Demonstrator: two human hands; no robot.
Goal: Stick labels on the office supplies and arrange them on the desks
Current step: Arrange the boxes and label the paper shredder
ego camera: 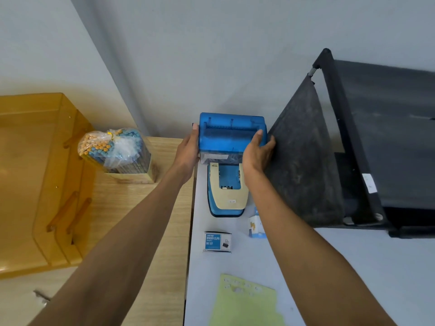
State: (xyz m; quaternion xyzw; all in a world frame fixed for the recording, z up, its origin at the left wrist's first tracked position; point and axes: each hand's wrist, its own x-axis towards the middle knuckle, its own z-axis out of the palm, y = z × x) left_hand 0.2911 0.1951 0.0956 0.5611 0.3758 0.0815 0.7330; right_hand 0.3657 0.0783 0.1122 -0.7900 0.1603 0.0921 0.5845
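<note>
Blue translucent box [231, 135]: rigid plastic, smooth-walled, probably light, so best clamped by both flanks. It sits between the left hand [188, 151] and right hand [257, 154], thumbs and fingers wrapped on its sides. White label on the near face, possibly printed, illegible. Just below the wrists: hole punch [227, 191]. Nearer the elbows: carton [217, 241] reading "JOYKO BINDER CLIPS NO.107", and a green label sheet [244, 302].

"JOYKO BINDER CLIPS NO.107" on the small box [217, 241]; "JOYKO", upside down, on the hole punch [229, 201].
</note>
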